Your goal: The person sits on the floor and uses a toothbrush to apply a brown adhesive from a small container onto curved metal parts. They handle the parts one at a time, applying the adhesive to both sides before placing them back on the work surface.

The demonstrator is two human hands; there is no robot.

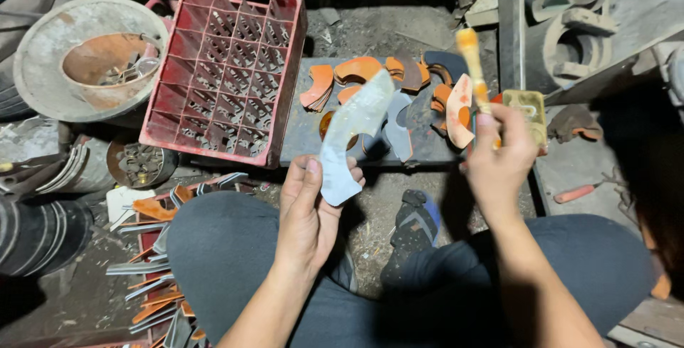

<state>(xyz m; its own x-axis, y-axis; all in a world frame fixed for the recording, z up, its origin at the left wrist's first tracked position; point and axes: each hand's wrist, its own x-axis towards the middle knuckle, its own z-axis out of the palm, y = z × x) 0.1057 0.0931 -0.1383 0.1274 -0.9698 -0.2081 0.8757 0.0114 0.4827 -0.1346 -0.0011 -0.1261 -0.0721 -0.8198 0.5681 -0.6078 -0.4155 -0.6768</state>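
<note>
— While we sit low over a dirt floor (pixel 370 213) strewn with grit and scrap, what lies before us?

— We face a dark metal slab (pixel 303 134) set on the ground, with orange and grey curved blades (pixel 399 74) heaped on it. At its left edge a red plastic crate (pixel 228 70) with a grid of empty cells leans tilted. Further left we see a round grey basin (pixel 43 56) holding a rust-coloured bowl (pixel 100 66) of small metal bits.

— And our hands?

— Our left hand (pixel 308 213) grips a pale curved blade (pixel 353 138) by its lower end, thumb pressed along its face, holding it up over the slab. Our right hand (pixel 499 156) is closed around a brush with a yellow handle (pixel 472 59), raised just beside the blade.

— Any containers or labels?

— We see a small yellowish rectangular tin (pixel 529 113) just behind the right hand; any marking on it is too blurred to tell. By our left knee lies a pile of grey and orange strips (pixel 153 277), and a black sandal (pixel 413 223) sits between our legs.
</note>
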